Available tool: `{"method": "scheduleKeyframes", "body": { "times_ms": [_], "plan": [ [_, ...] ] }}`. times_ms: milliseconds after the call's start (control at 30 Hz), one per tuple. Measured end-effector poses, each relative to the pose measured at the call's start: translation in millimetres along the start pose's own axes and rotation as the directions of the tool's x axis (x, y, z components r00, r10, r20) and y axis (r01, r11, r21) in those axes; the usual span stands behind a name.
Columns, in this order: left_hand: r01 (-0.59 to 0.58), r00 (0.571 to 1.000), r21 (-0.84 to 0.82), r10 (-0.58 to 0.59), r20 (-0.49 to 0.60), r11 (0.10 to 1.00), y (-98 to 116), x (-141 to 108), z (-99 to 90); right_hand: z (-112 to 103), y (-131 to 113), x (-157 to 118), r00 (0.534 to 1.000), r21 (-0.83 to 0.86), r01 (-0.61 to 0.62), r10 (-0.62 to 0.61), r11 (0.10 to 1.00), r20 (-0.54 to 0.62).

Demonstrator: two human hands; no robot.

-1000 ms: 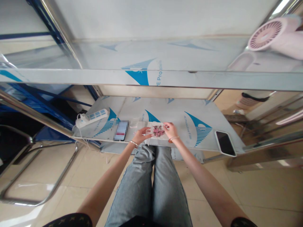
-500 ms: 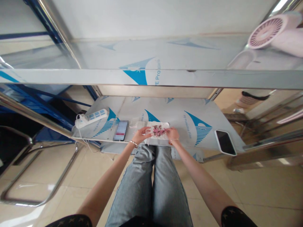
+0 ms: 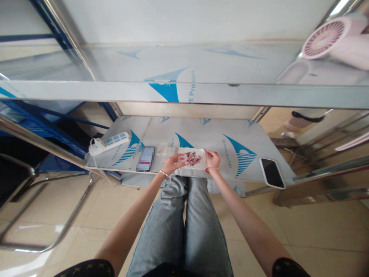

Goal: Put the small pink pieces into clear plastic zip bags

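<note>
A small white sheet or flat pouch [image 3: 198,152] lies at the shelf's front edge, above my knees. On it rests a cluster of pink and dark red beads [image 3: 193,159], perhaps a piece of jewellery. My left hand [image 3: 173,163] curls round the white piece's left end, thumb and forefinger tips beside the beads. At the right edge, my right hand [image 3: 212,159] has its fingers closed on the white piece, clear of the beads. Crinkled clear plastic [image 3: 165,151] lies just beyond my left hand.
Left on the metal shelf [image 3: 213,132] are a phone with a blurred screen [image 3: 145,158] and a white power strip [image 3: 111,142]. A white-edged phone [image 3: 272,173] lies at the right. An upper shelf [image 3: 115,90] crosses in front, bearing a pink fan [image 3: 325,40]. A metal-framed chair [image 3: 66,223] stands left.
My right hand has moved off the beads to the right edge of the white piece and closed there. The beads are more exposed. My left hand stays at the left end.
</note>
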State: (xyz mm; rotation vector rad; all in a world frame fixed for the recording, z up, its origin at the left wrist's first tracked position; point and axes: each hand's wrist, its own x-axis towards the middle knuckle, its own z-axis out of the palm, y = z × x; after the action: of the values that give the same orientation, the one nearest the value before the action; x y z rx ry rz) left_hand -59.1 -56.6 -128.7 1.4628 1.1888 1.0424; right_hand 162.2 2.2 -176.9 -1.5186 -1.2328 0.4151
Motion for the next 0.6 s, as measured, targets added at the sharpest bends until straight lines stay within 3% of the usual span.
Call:
{"method": "scheduleKeyframes", "body": {
  "times_ms": [133, 300, 500, 600],
  "plan": [
    [0.008, 1.000, -0.031, -0.008, 0.009, 0.999, -3.5, 3.2, 4.4, -1.2, -42.2, -2.9, 0.996, 0.196, 0.072, -0.079, 0.978, 0.029],
    [-0.003, 1.000, -0.033, 0.004, 0.025, 0.999, -4.6, 7.7, 5.2, -6.9, -87.1, -17.9, 0.948, 0.263, 0.162, -0.224, 0.951, 0.227],
    [-0.042, 0.999, -0.046, 0.043, 0.029, 0.998, -2.2, 7.9, 4.2, -9.7, -99.7, -28.3, 0.833, 0.252, 0.305, -0.385, 0.919, 0.397],
    [-0.020, 0.999, -0.055, 0.022, 0.031, 0.998, 0.2, 6.7, 4.6, -9.1, -93.4, -24.4, 0.845, 0.255, 0.288, -0.371, 0.923, 0.386]
  ]
}}
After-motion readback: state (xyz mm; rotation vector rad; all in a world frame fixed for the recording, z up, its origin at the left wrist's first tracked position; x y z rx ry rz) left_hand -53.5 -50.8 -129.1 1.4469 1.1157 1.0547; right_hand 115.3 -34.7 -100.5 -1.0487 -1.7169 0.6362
